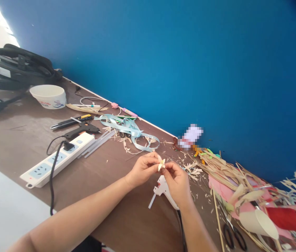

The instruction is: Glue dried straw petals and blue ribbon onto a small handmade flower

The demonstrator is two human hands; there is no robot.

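Note:
A small pale yellow flower [161, 163] with pointed petals is pinched between my two hands above the table. My left hand [144, 169] grips it from the left, thumb and fingers pressed together. From the right, my right hand [176, 180] closes its fingertips on the flower's lower side; what lies under the fingertips is hidden. Just below the hands lies a white glue gun [163, 190] with a clear glue stick in its back end, partly covered by my right hand. Light blue ribbon [134, 131] is heaped beyond my left hand.
A white power strip [58, 159], a black glue gun [82, 129], a utility knife [70, 121] and a paper bowl [48, 96] stand or lie left. Dried husk strips [231, 175], black-handled scissors [233, 234] and a pale cup [259, 224] crowd the right. A blue wall [176, 63] borders the table.

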